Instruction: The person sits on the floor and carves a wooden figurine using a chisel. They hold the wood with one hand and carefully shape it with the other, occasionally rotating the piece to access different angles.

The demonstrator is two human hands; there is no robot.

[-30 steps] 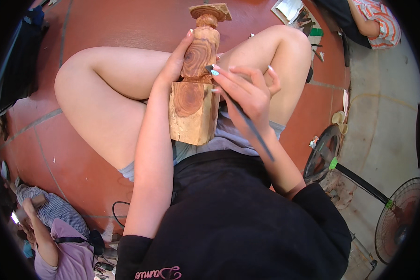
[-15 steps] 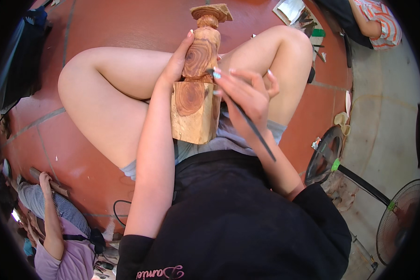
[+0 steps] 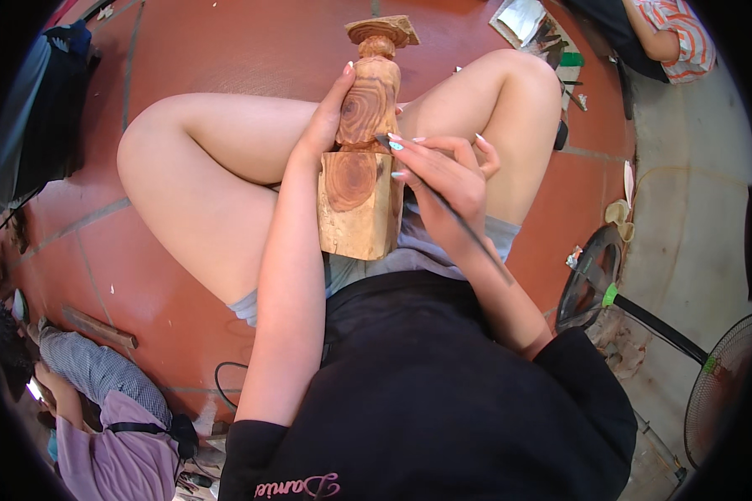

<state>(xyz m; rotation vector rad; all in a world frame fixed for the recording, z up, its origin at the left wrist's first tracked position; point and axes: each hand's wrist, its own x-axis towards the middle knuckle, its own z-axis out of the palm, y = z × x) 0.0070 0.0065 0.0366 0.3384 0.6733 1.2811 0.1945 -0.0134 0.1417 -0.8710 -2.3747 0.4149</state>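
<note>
A carved wooden post (image 3: 358, 207) stands between my bent legs, its square block low and its rounded, grained neck rising to a flat flared cap. My left hand (image 3: 326, 117) is closed round the neck from the left, thumb along its side and the other fingers mostly hidden behind the wood. Pinched in my right hand (image 3: 447, 184) is a slim dark brush (image 3: 453, 213). Its dark tip meets or nearly meets the groove just above the block, and its long handle runs back over my right wrist. Two fingers of that hand are raised apart from the handle.
A standing fan (image 3: 727, 401) lies along the right, near its round base (image 3: 593, 280). At lower left sits another person (image 3: 125, 442), with a wooden plank (image 3: 100, 326) on the tiles nearby. Tools and a white sheet (image 3: 520, 21) lie far right, near a striped sleeve (image 3: 681, 37).
The brush tip stays at the groove as the right hand shifts slightly. My view has moved a little. The person at lower left has taken their hand off the plank.
</note>
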